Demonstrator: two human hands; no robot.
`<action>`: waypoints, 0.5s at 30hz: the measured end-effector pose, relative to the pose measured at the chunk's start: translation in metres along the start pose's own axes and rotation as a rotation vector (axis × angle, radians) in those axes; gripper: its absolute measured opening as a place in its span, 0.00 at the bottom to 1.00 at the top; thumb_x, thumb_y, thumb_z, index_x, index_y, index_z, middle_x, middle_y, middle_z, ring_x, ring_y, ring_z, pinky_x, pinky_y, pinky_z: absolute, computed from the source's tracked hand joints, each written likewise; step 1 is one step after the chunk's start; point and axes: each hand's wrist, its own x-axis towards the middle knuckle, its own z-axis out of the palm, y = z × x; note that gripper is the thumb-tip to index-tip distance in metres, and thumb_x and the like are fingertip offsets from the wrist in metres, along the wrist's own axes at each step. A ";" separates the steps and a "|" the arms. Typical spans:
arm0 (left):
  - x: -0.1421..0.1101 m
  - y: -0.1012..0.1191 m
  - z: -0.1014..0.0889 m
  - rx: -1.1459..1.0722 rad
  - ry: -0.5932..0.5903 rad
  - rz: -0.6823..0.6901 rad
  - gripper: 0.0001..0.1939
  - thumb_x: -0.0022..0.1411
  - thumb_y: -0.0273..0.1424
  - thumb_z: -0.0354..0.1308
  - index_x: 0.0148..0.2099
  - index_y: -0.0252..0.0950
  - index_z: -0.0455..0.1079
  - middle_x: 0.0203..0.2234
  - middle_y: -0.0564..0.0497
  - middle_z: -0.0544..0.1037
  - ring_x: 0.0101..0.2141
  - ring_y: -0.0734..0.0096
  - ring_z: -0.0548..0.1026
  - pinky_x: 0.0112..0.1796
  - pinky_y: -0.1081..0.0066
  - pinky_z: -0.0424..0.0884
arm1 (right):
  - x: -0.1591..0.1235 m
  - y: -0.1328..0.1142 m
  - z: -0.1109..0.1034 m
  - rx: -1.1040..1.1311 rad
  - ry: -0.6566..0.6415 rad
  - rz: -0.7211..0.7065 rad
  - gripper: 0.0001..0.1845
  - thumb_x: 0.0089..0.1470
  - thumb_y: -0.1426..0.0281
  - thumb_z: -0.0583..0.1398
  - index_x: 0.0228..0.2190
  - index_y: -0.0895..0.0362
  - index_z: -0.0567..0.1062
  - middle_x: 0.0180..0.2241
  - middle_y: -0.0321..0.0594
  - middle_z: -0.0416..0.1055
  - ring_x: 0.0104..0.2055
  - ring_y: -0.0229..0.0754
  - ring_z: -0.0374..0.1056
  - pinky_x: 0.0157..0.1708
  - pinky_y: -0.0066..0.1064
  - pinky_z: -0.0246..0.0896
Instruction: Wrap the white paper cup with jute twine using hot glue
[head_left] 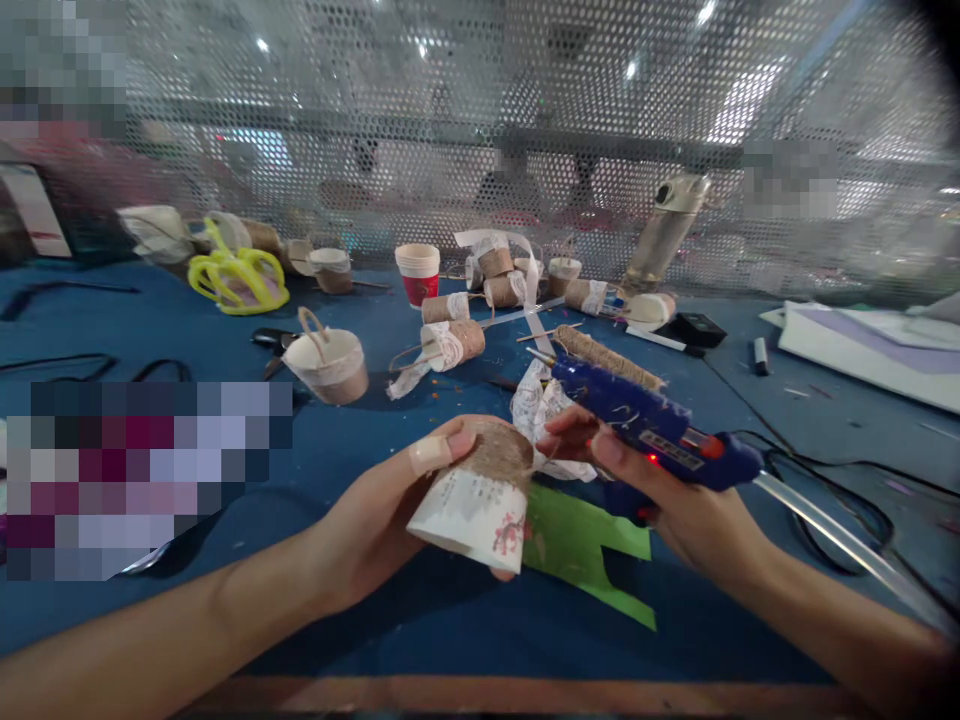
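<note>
My left hand (401, 500) is closed around a paper cup (480, 515), its thumb on the side. The cup is tipped over with its mouth toward me; brown twine wraps its base end, and the white part bears a pink blossom print. In my right hand (660, 490) is a blue hot glue gun (630, 410) with a red light on and a clear glue stick out of its back. Its nozzle points up and left, away from the cup. My right fingertips are close to the twine; whether they touch it is unclear. White lace (547, 410) lies behind the cup.
Green paper (585, 550) lies under my hands. Behind are several twine-and-lace cups, a basket-like cup (330, 365), red paper cups (418, 275), a twine roll (607, 357), a yellow crown-shaped thing (236, 280) and a bottle (667, 230). A black cord (847, 520) loops at right.
</note>
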 end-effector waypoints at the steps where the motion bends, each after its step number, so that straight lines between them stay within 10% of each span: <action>1: 0.000 -0.001 0.000 0.004 -0.035 -0.007 0.16 0.68 0.37 0.52 0.51 0.34 0.73 0.40 0.41 0.80 0.34 0.53 0.82 0.30 0.60 0.79 | 0.000 0.001 -0.001 -0.012 0.008 -0.017 0.09 0.63 0.63 0.62 0.43 0.48 0.81 0.46 0.37 0.80 0.52 0.47 0.75 0.57 0.39 0.68; 15: -0.003 -0.004 -0.005 -0.017 -0.374 0.000 0.23 0.61 0.37 0.61 0.58 0.42 0.71 0.59 0.43 0.73 0.42 0.50 0.82 0.41 0.58 0.76 | -0.002 0.002 0.000 0.015 -0.123 0.102 0.13 0.62 0.62 0.62 0.48 0.42 0.81 0.53 0.34 0.78 0.58 0.50 0.72 0.62 0.43 0.62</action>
